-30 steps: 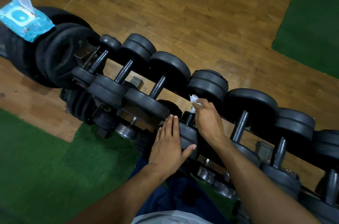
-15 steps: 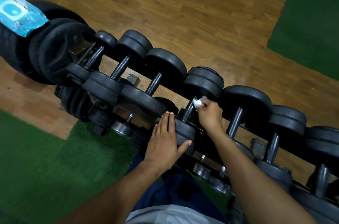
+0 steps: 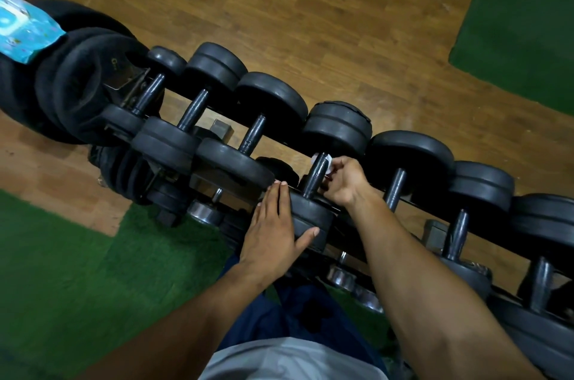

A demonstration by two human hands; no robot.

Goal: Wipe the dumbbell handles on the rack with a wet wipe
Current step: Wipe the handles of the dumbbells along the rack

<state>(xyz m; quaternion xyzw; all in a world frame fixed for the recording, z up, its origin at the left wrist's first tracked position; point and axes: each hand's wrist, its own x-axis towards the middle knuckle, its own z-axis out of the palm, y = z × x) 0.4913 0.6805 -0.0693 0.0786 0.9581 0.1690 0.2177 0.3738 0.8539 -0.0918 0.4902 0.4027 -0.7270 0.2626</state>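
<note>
Several black dumbbells lie side by side on a rack (image 3: 413, 202) that runs from upper left to lower right. My right hand (image 3: 343, 182) holds a small white wet wipe (image 3: 323, 160) against the upper part of the handle (image 3: 314, 177) of the fourth dumbbell from the left. My left hand (image 3: 273, 230) rests flat with straight fingers on that dumbbell's near weight head (image 3: 310, 218), thumb spread to the right. Most of the wipe is hidden by my fingers.
A blue wet-wipe pack (image 3: 21, 28) lies on stacked black weight plates (image 3: 77, 84) at the far left. Chrome dumbbells (image 3: 205, 211) sit on a lower tier. Wooden floor (image 3: 310, 22) lies beyond the rack, with green turf (image 3: 62, 271) at lower left and upper right.
My right hand slid the wipe along the handle, from near the far weight head to a grip round the handle's upper part. The left hand stayed on the near head.
</note>
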